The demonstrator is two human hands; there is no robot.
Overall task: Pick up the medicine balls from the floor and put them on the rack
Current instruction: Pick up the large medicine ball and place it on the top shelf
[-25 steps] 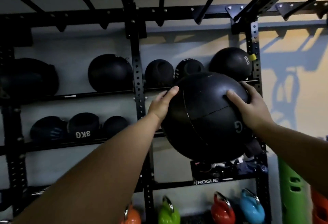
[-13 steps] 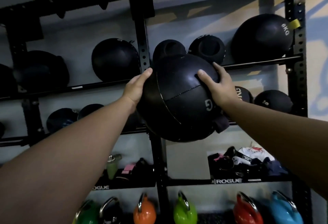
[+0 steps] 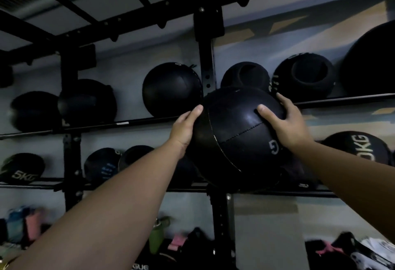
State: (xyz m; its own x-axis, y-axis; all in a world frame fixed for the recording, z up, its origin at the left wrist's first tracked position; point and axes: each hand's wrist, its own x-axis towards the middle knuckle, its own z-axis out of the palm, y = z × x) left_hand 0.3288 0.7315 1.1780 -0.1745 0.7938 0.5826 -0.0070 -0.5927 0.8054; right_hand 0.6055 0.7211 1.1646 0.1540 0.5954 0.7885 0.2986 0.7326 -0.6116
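I hold a large black medicine ball point(image 3: 237, 139) with stitched seams and a pale "G" in front of the black steel rack point(image 3: 206, 64). My left hand point(image 3: 184, 129) presses its left side and my right hand point(image 3: 286, 124) grips its upper right. The ball hangs between the two shelves, overlapping the rack's middle upright and hiding part of the lower shelf. Its top reaches the upper shelf rail point(image 3: 342, 99).
Several black medicine balls fill the upper shelf, among them one point(image 3: 171, 90) left of the upright and two dented ones point(image 3: 303, 75) to its right. The lower shelf carries a 5KG ball point(image 3: 21, 169) and a ball marked "0KG" point(image 3: 361, 147). Bottles and clothes lie on the shelf below.
The view has drifted left and up along the rack, and the kettlebells have dropped out of sight. The ball has risen a little toward the upper shelf, both hands still on it.
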